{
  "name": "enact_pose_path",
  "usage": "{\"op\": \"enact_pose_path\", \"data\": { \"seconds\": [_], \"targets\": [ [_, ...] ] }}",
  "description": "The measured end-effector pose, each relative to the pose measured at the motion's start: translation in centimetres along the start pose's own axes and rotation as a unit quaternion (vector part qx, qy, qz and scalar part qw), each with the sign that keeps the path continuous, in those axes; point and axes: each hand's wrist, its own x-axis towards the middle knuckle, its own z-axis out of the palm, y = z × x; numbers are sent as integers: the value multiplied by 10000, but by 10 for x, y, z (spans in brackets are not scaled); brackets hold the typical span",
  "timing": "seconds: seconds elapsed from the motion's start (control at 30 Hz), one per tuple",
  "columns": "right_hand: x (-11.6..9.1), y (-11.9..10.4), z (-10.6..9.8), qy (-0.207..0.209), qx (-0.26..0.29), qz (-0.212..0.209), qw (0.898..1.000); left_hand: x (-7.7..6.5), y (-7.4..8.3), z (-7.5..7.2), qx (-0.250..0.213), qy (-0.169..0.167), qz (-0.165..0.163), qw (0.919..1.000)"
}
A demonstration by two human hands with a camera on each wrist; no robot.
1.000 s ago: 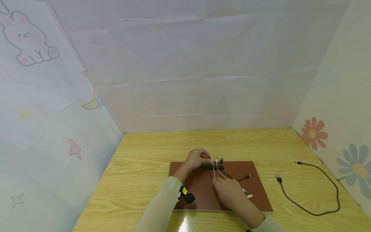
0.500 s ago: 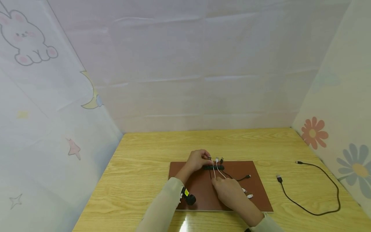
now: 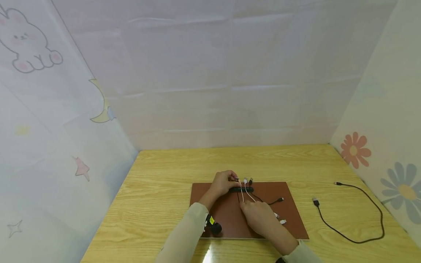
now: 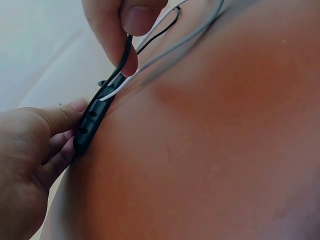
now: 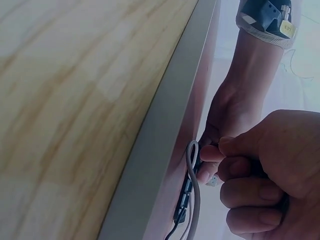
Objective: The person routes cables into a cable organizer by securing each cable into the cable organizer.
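Note:
My left hand (image 3: 222, 182) is at the far edge of a brown board (image 3: 227, 219), beside a slotted black cable holder (image 4: 92, 120). Its thumb and fingers pinch the plug end of a USB cable (image 3: 237, 179), partly hidden by the fingers. My right hand (image 3: 261, 217) is lower on the board and pinches the same cable's cord, which looks black (image 4: 125, 56) in the left wrist view. A white cable (image 4: 112, 94) sits in the holder nearby. Two more plugs, a white plug (image 3: 245, 180) and a dark plug (image 3: 251, 181), stick out past the holder.
A loose black USB cable (image 3: 342, 235) lies curved on the wooden table (image 3: 158, 175), right of the board. White connectors (image 3: 283, 221) and a black connector (image 3: 280, 199) rest on the board's right half. Printed cloth walls (image 3: 204, 109) enclose the table.
The hands stay in nearly the same place, the left one shifting very slightly at the holder. The head view has turned a little.

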Motion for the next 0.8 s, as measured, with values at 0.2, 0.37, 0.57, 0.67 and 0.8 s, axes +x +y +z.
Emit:
{"op": "enact_pose_path", "data": {
  "seconds": [0.2,0.37,0.57,0.67,0.8],
  "targets": [
    [0,0,-2,-10,79,45,10000,0,-1,-1,133,-43,100,9999],
    [1,1,-1,-45,196,76,9998,0,-3,0,139,-63,74,9999],
    [0,2,-1,-95,142,157,9997,0,-5,2,-83,-24,102,9999],
    [0,3,-2,-105,134,157,9997,0,-6,3,-102,19,120,9999],
    [-1,2,-4,-190,207,182,9994,0,-7,5,-48,45,105,9999]
  ]
}}
